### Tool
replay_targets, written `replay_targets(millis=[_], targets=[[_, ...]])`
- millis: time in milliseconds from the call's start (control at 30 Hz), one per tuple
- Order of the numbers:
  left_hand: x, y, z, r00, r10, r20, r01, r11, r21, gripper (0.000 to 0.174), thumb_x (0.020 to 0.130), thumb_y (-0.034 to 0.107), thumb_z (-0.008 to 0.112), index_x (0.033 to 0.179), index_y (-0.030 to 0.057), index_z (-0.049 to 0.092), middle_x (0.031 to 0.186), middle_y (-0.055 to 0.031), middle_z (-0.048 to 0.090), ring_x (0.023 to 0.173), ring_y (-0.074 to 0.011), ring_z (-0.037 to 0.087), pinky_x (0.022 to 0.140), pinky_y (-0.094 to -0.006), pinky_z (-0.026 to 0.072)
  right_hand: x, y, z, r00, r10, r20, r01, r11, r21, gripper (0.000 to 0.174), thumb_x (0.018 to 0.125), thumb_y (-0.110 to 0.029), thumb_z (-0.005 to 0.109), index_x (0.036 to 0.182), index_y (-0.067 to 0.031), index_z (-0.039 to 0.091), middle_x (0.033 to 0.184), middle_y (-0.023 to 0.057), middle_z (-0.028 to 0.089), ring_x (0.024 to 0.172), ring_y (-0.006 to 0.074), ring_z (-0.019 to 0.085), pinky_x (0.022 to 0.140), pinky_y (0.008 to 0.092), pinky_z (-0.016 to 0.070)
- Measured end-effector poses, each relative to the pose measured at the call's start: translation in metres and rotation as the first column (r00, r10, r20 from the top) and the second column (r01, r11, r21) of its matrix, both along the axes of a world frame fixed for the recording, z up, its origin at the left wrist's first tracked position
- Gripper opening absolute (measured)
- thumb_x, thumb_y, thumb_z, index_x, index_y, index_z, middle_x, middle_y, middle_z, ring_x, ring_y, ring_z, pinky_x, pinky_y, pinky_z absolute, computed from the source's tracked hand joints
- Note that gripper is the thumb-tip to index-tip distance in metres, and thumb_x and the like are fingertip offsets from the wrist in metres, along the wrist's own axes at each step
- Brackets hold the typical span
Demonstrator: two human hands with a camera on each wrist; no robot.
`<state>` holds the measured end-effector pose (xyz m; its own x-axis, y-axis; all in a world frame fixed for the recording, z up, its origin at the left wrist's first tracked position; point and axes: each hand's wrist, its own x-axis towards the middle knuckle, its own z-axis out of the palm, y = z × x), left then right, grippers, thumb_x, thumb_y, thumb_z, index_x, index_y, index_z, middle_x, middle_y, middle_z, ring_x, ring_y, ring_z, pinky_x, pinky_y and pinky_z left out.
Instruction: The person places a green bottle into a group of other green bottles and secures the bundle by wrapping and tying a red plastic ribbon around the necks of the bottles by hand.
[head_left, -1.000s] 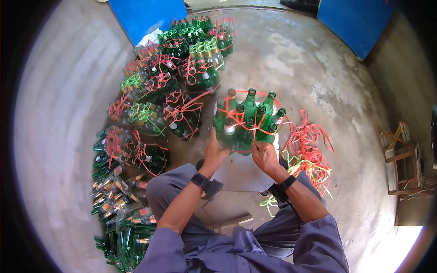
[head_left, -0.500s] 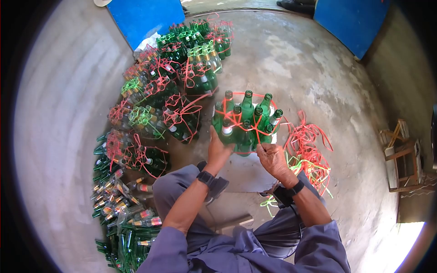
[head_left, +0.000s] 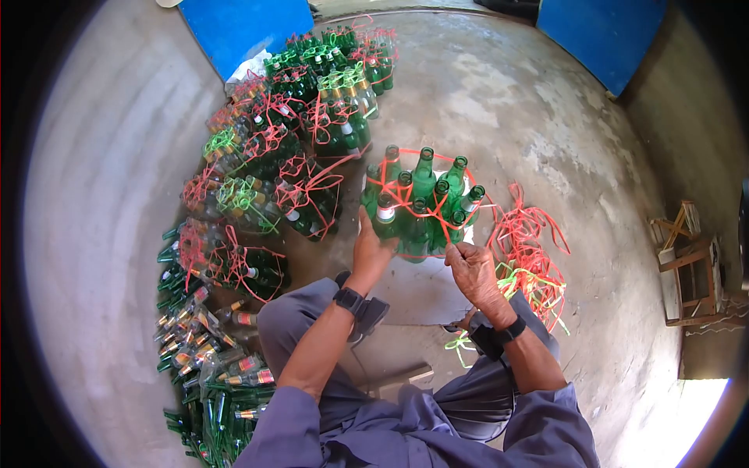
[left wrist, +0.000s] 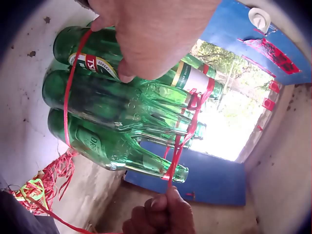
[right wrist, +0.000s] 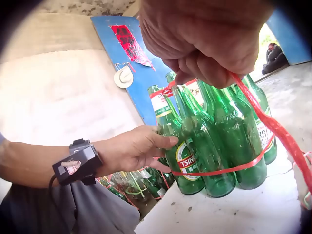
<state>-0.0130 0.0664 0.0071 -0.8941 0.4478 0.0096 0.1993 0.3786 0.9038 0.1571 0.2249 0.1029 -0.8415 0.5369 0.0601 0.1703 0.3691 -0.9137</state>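
Several green glass bottles (head_left: pixel 424 181) stand upright in a tight bundle on a white board (head_left: pixel 421 296). Red plastic strap (right wrist: pixel 219 171) runs round their lower bodies, and more weaves between the necks. At the bundle's near left side, my left hand (head_left: pixel 373 253) grips a labelled bottle (right wrist: pixel 184 158), thumb across its front. My right hand (head_left: pixel 474 273), at the near right, has its fingers curled tightly round the strap coming from the necks. In the right wrist view, a length of strap (right wrist: pixel 275 127) trails from this fist. The left wrist view shows the strap taut between necks and right hand (left wrist: pixel 163 214).
Strapped bottle bundles (head_left: pixel 308 195) line the floor at the left, with loose bottles (head_left: pixel 203 343) lying nearer me. A tangled heap of red and green strap (head_left: pixel 527 249) lies right of the board. Farther right is a wooden frame (head_left: pixel 690 273); blue doors (head_left: pixel 246 35) are at the back.
My right hand has moved slightly right and toward me from the bundle, drawing the strap with it. The left hand stays on its bottle.
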Motion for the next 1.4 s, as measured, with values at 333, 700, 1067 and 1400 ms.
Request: replay_targets(millis=[333, 700, 1067, 1400], targets=[[-0.037, 0.0, -0.007, 0.999, -0.035, -0.016, 0.037, 0.995, 0.09, 0.086, 0.081, 0.009, 0.077, 0.153, -0.0016, 0.032, 0.121, -0.0227, 0.069, 0.109, -0.0312, 0.069, 0.092, -0.0381, 0.0528, -0.013, -0.009, 0.003, 0.999, 0.02, -0.05, -0.02, 1.0, -0.007, 0.033, 0.098, -0.019, 0.058, 0.076, 0.0043, 0.061, 0.057, 0.0137, 0.053, 0.055, 0.0116, 0.051, 0.056, 0.0349, 0.0461], [-0.009, -0.005, -0.024, 0.993, 0.092, -0.075, -0.095, 0.995, -0.042, 0.053, 0.085, 0.019, 0.072, 0.131, -0.0004, 0.055, 0.101, -0.0238, 0.072, 0.095, -0.0386, 0.072, 0.079, -0.0434, 0.0532, -0.015, -0.017, -0.002, 0.997, 0.057, -0.054, -0.055, 0.997, 0.046, 0.033, 0.098, -0.018, 0.059, 0.074, 0.0038, 0.061, 0.061, 0.0177, 0.052, 0.053, 0.0224, 0.05, 0.055, 0.0374, 0.0451], [0.028, -0.009, 0.003, 0.989, -0.059, -0.134, 0.039, 0.989, -0.141, 0.02, 0.091, 0.015, 0.061, 0.104, 0.0004, 0.068, 0.081, -0.0178, 0.073, 0.072, -0.0328, 0.072, 0.07, -0.0437, 0.0552, -0.015, -0.019, -0.019, 0.996, 0.073, -0.047, -0.07, 0.996, 0.062, 0.028, 0.095, -0.013, 0.059, 0.073, 0.0038, 0.057, 0.067, 0.0288, 0.052, 0.064, 0.0492, 0.056, 0.055, 0.0463, 0.0458], [0.005, -0.009, -0.024, 0.984, 0.154, -0.092, -0.148, 0.987, 0.07, 0.044, 0.088, 0.015, 0.071, 0.126, -0.0002, 0.055, 0.115, -0.0196, 0.069, 0.101, -0.0352, 0.071, 0.087, -0.0399, 0.0534, -0.015, -0.017, -0.029, 0.993, 0.101, -0.065, -0.091, 0.985, 0.149, 0.034, 0.099, -0.017, 0.061, 0.073, 0.0051, 0.06, 0.061, 0.0173, 0.059, 0.053, 0.0234, 0.058, 0.055, 0.0384, 0.0478]])
